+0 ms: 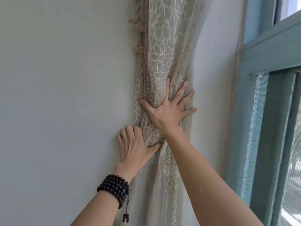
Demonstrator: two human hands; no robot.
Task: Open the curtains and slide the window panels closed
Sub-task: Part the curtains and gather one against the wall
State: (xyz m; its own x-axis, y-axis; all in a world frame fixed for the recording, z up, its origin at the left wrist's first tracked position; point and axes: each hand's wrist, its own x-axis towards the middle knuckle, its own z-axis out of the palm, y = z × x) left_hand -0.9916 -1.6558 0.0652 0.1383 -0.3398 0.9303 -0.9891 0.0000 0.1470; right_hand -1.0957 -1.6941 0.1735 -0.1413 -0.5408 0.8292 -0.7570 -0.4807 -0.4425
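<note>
A sheer beige curtain (164, 46) with a pale leaf pattern hangs bunched against the wall in the middle of the head view. My right hand (167, 111) lies flat on the bunch with fingers spread, pressing it to the wall. Just below and to the left, my left hand (135, 147) pinches the gathered fabric between thumb and curled fingers; a dark bead bracelet wraps its wrist. At the right edge stands the teal window frame (270, 51) with a mesh panel (257, 131) and glass beyond it.
A plain white wall (65, 95) fills the left half. Wooden pegs (138, 50) stick out of the wall behind the curtain's upper left. A strip of white wall (216, 79) separates the curtain from the window.
</note>
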